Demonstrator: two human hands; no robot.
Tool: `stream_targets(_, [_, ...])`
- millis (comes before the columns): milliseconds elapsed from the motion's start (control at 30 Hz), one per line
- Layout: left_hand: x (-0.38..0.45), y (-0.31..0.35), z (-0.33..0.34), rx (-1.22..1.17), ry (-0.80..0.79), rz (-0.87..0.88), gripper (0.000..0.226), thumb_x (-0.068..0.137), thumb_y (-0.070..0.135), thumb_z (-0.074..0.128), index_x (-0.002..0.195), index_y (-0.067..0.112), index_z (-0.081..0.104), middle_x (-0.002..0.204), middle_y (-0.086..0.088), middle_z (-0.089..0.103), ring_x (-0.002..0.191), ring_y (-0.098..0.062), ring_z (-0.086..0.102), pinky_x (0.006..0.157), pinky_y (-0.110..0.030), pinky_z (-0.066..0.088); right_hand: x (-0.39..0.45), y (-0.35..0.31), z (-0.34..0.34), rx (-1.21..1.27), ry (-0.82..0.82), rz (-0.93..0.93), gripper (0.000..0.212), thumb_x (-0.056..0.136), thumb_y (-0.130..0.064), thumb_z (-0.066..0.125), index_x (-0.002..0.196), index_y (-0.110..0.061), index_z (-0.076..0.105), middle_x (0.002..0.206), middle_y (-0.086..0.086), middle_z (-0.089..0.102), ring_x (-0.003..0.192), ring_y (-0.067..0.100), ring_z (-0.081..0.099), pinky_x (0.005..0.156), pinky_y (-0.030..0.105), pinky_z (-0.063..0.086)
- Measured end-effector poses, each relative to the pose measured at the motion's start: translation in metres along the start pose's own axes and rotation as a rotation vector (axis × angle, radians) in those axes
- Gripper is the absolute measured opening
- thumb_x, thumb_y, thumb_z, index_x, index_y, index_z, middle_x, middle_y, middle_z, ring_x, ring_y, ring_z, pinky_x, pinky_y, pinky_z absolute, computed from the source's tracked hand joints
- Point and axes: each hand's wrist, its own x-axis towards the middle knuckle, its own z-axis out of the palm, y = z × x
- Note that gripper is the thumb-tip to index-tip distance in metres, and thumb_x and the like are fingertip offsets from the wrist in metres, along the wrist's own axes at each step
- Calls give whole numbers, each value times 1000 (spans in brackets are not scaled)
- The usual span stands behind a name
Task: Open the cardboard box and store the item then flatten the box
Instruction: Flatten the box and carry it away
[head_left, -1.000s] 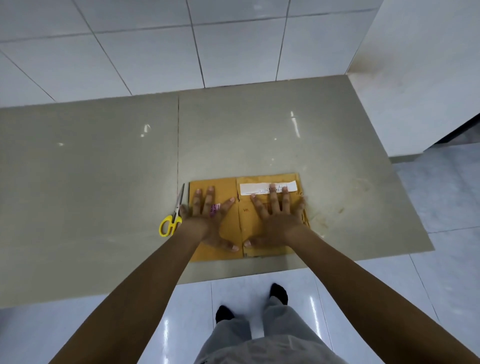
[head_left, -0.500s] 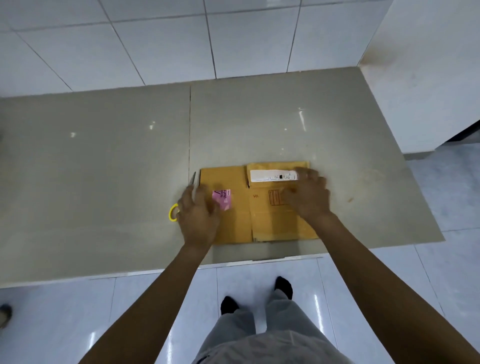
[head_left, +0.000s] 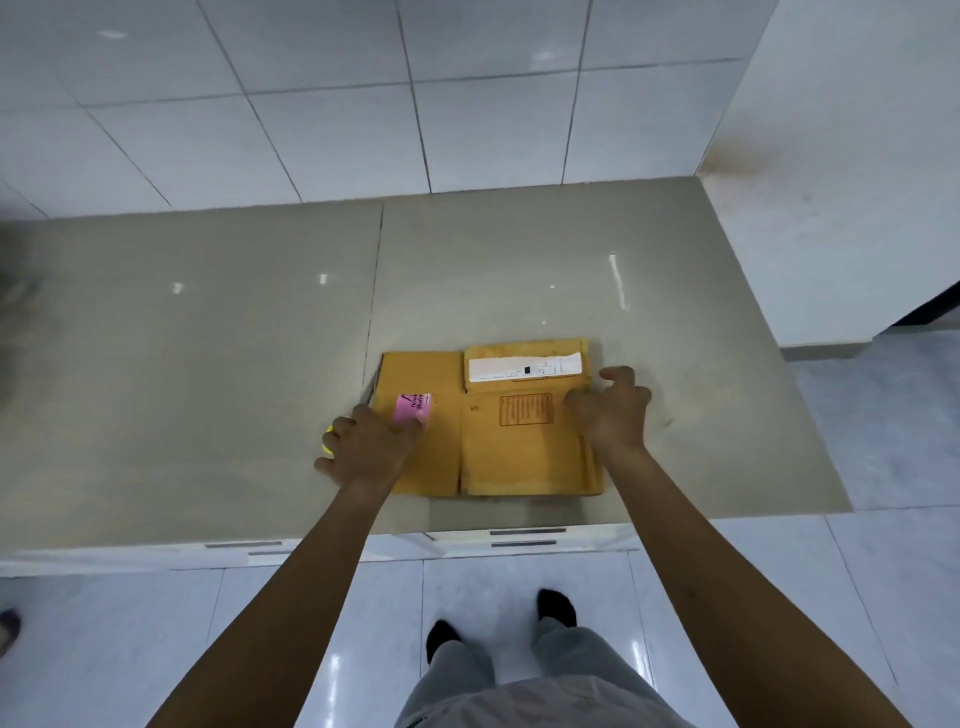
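The flattened brown cardboard box lies on the grey counter near its front edge. It bears a pink sticker on its left panel and a white label at the top right. My left hand rests on the box's left edge, fingertips touching the pink sticker. My right hand sits at the right edge with bent fingers on the cardboard and the thumb pointing away. Neither hand holds anything that I can see. No stored item is in view.
A bit of the yellow scissors handle peeks out under my left hand, beside the box. A white wall block borders the counter on the right. Drawer handles show below the counter's front edge.
Both hands, spread flat on the middle of the box a second ago, have slid outward to its left and right edges. The box stays flat in place.
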Motion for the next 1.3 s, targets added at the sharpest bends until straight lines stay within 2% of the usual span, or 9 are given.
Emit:
stream_targets(167, [0,1,-2,-147,-88,-146,88,65,74,63,128,15,44,135,-16,50,131,-37,35,103,-54,26,-1,-4,-12,288,-185,48,34,83,-17,64,115,-17,53,111,3,59,90,20,59,77,35,49])
stream_targets(267, [-5,-11,-2,-194,-94,-119,89,58,78,61,126,21,55,129,-13,55,127,-39,37,103,-53,26,-2,-1,-19,221,-323,25,20,87,-15,53,106,-13,60,105,6,66,94,24,63,86,42,53])
stream_targets(367, [-15,-14,-3,-299,-55,-114,96,50,80,57,125,20,55,125,-14,57,125,-41,40,104,-55,27,0,5,-25,211,-362,-2,16,91,-16,49,105,-18,57,103,2,63,95,22,61,80,37,50])
stream_targets(500, [-26,-7,-5,-469,-82,-65,100,49,78,61,124,13,54,122,-14,60,116,-39,52,105,-55,37,2,13,-34,156,-376,-59,21,92,-17,48,112,-18,53,107,0,58,97,21,57,78,33,45])
stream_targets(633, [-43,-4,0,-598,-50,-36,88,61,63,70,121,1,53,119,-16,61,112,-36,56,90,-42,44,1,25,-45,189,-381,-66,21,91,-16,49,110,-22,49,107,-1,57,94,19,56,74,31,44])
stream_targets(733, [-54,-7,5,-612,-63,-8,74,75,55,72,122,1,52,119,-16,60,112,-36,55,86,-40,42,-4,35,-58,215,-368,-73,22,91,-19,49,112,-24,46,105,-3,55,85,12,54,65,27,42])
stream_targets(1000, [-119,-24,10,-514,-81,100,72,72,52,77,118,5,46,110,-9,56,99,-29,54,78,-40,43,-44,72,-107,251,-346,-113,26,91,-23,56,116,-24,48,108,-5,54,87,11,53,71,30,42])
stream_targets(1167, [-173,-31,17,-477,-136,162,75,73,50,78,122,7,40,117,-12,55,109,-35,56,91,-50,51,-76,108,-145,251,-291,-116,30,90,-22,58,117,-23,46,113,-4,54,99,20,54,80,36,42])
stream_targets(1300, [-212,-26,31,-446,-209,202,75,75,52,74,125,7,40,123,-14,54,112,-35,55,93,-51,50,-95,145,-180,258,-241,-82,28,90,-25,55,116,-27,44,110,-5,54,98,18,53,76,35,41])
